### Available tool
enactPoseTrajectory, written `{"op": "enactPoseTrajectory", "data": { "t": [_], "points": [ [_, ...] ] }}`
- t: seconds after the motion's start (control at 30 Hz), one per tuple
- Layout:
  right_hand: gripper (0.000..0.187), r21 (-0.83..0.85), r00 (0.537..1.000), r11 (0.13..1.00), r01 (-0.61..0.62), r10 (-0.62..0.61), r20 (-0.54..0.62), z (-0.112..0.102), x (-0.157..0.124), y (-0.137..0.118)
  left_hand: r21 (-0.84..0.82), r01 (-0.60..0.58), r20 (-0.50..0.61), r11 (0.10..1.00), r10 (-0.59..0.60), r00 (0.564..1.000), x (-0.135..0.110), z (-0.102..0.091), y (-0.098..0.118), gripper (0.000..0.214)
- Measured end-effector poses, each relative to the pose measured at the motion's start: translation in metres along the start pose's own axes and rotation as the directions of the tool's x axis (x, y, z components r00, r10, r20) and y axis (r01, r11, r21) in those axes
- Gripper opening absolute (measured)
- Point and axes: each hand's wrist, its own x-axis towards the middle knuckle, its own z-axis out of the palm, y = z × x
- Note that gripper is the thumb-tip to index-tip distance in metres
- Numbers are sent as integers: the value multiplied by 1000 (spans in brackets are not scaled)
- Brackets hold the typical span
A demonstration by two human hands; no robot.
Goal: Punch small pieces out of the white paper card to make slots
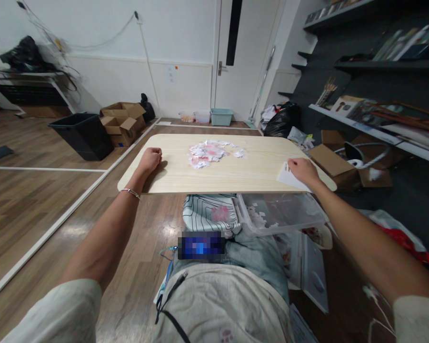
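A low light-wood table stands in front of me. On its far middle lies a heap of small white and pink paper scraps. My left hand rests at the table's left edge, curled into a loose fist with nothing visible in it. My right hand is at the table's right edge, fingers closed on a white sheet of paper that lies partly over the edge. A silver bracelet circles my left wrist.
A clear plastic bin with paper bits sits under the table by my knees. A black crate and cardboard boxes stand at the far left. Shelves and boxes line the right. A white door is beyond.
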Motion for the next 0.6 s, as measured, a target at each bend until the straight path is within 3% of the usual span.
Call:
{"op": "enactPoseTrajectory", "data": {
  "t": [0.3, 0.6],
  "points": [
    [54, 2, 1000, 1000, 14, -14, -15, 1, 0, 1, 5, 39, -7, 999, -39, 999, -5, 0, 3, 31],
    [53, 13, 1000, 1000, 5, -5, -7, -2, -2, -2, 25, 8, 4, 1000, -8, 1000, 0, -1, 0, 23]
  ]
}}
